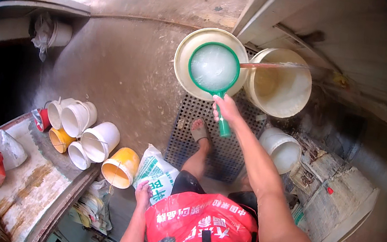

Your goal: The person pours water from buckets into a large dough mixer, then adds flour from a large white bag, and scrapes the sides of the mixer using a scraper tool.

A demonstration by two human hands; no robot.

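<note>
Green scoop point(223, 126) held level over the pale tub point(181, 60)

The person's right grip point(227, 110) is closed around the scoop's handle, close below its round head. Inside the green rim shows whitish, frothy liquid point(213, 69); whether the scoop holds it or it shows through a mesh cannot be told. The left grip point(143, 193) is loosely curled beside a white sack point(152, 165); whether it touches is unclear.

Done well, this probably calls for a level head centred over the tub, since a tilt could spill liquid; the hold near the head should help steadiness.

On the right, a reddish-brown rod point(273, 66) meets the green rim and crosses a second bucket point(281, 94) just beside the tub, so room looks tight. Bare floor point(130, 77) to the left offers easier movement, as far as the buckets point(101, 140) at the desk point(31, 182).
</note>
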